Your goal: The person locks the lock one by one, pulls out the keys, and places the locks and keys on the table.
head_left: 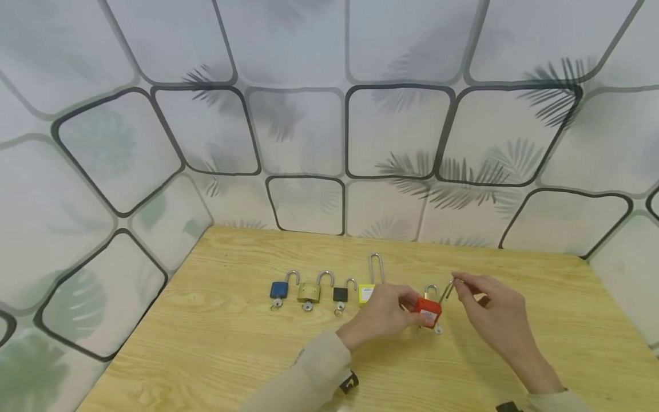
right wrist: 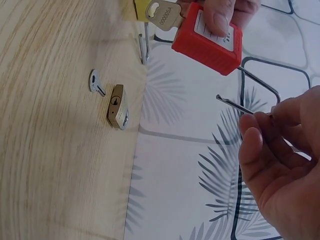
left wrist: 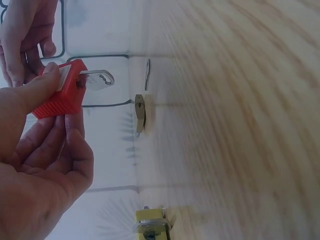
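A red padlock (head_left: 428,311) is held above the table in my left hand (head_left: 383,312), thumb on its white label. Its key (right wrist: 166,15) sticks out of the bottom in the right wrist view. With thumb and fingertips, my right hand (head_left: 496,312) pinches the bend of the padlock's metal shackle (right wrist: 262,83). One shackle leg enters the red body; the other end is free, swung out to the side. Behind the red padlock, a small brass padlock (right wrist: 118,107) lies on the table, and a loose key (right wrist: 94,81) lies by its keyhole end.
Left of my hands, a row of padlocks lies on the wooden table (head_left: 216,343): blue (head_left: 279,290), brass (head_left: 309,292), black (head_left: 340,294) and yellow (head_left: 366,294) with a long shackle. The first three have raised shackles and keys. Patterned fabric walls (head_left: 304,131) border the table.
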Available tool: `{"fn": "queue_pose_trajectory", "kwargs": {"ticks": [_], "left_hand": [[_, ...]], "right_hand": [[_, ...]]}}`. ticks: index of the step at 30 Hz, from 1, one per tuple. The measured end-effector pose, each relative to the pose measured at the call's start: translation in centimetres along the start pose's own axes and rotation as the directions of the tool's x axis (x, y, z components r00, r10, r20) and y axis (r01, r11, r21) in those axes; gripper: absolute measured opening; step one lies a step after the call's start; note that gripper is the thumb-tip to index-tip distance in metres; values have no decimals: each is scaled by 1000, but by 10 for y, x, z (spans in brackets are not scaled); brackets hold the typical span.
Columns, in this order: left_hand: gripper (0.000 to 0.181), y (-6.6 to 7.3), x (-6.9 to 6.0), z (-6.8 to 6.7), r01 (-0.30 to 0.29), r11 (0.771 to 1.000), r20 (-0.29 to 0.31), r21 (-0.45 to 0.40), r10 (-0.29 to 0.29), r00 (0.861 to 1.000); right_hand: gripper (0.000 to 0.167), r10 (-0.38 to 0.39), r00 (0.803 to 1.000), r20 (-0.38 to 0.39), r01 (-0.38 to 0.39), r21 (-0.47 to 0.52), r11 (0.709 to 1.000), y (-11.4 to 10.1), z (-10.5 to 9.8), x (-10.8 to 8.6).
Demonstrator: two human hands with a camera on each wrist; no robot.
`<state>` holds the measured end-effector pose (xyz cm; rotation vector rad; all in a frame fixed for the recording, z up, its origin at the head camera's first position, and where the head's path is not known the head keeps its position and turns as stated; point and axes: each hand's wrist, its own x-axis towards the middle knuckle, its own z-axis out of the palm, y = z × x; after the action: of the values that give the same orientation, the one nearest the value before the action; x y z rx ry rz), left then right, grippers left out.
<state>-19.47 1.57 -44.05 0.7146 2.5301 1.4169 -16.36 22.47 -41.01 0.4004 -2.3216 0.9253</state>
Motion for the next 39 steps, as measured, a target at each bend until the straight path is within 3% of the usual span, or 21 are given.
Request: {"fn": "queue_pose_trajectory", "kwargs": {"ticks": [9, 20, 32, 39], "left_hand": [[20, -1, 0, 5, -27, 1000, 17, -2, 27, 1000], [21, 0, -2, 7, -17, 999, 9, -45, 17, 1000], [22, -1, -5, 8, 3, 997, -8, -71, -4, 1000], [24, 0, -11, 8, 22, 991, -33, -129, -26, 999]], "right_hand": [[16, 8, 1000, 0, -8, 23, 1000, -4, 4, -1], [27, -118, 993, -11, 119, 56, 991, -6, 9, 2], [28, -131, 991, 9, 131, 55, 990, -8, 9, 2], [31, -188, 982, -16, 189, 106, 976, -9, 12, 3]]}}
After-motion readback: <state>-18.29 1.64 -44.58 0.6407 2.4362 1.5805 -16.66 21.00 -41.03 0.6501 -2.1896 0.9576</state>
